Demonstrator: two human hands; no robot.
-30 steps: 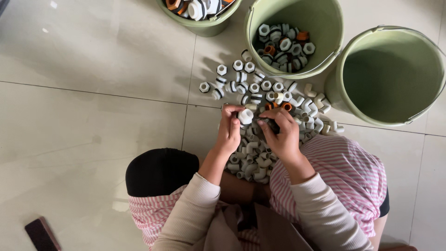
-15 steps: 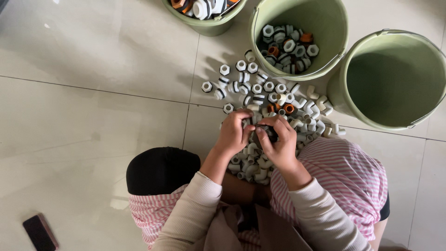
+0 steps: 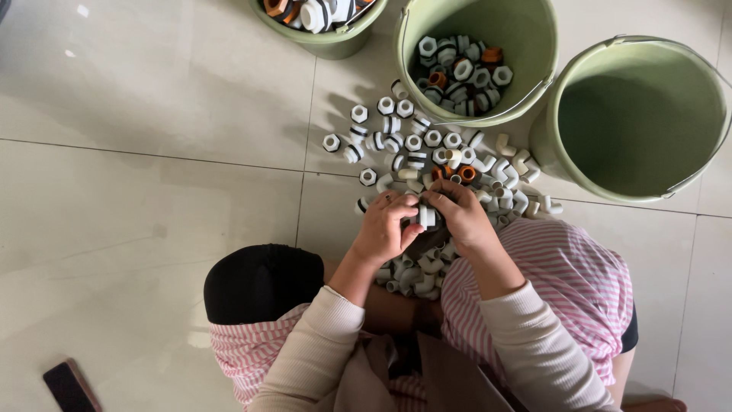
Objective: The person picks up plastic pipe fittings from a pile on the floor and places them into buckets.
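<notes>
Both of my hands meet over a pile of white plastic pipe fittings [image 3: 427,145] spread on the tiled floor. My left hand [image 3: 385,227] and my right hand [image 3: 457,217] together grip one white fitting [image 3: 426,217] with a dark band, held between the fingertips of both. More fittings lie under my wrists, between my knees. A few orange pieces [image 3: 457,173] sit in the pile just beyond my fingers.
Three green buckets stand at the far side: one at top centre [image 3: 328,42] with mixed parts, a middle one [image 3: 526,53] holding fittings, and an empty one [image 3: 587,152] at right. A dark phone [image 3: 70,387] lies on the floor at lower left.
My hands have drawn closer together and slightly toward me, now both closed around the same fitting. The view has shifted a little.
</notes>
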